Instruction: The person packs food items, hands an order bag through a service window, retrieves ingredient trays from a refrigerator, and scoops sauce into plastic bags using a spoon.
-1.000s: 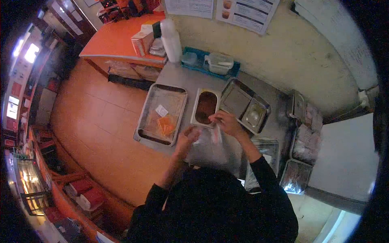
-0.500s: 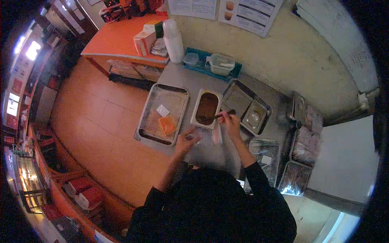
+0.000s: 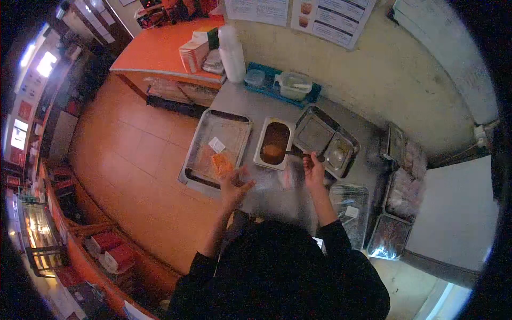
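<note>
My right hand (image 3: 313, 170) is closed around the dark handle of a spoon (image 3: 304, 155). The spoon's head is down in a steel container (image 3: 258, 160) of brown sauce (image 3: 277, 133), where a lighter brown round patch shows; whether that is the spoon's bowl or a scoop of sauce I cannot tell. My left hand (image 3: 233, 188), fingers apart, is over the near right edge of a steel tray (image 3: 201, 140), beside several orange slices (image 3: 219, 165) and a white label (image 3: 216, 144). Clear plastic (image 3: 269, 181) lies between my hands, its kind unclear.
Right of the sauce stands a dark-rimmed tray (image 3: 316, 128) with a small steel lidded container (image 3: 337, 155). A teal tray (image 3: 272, 92) with plastic tubs sits along the wall. Wrapped trays (image 3: 349, 198) are on the right, and stacked white cups (image 3: 231, 56) at the back.
My left hand has moved left to the orange slices, its fingers spread. My right hand has shifted slightly right and down with the spoon, and a lighter patch now shows in the sauce.
</note>
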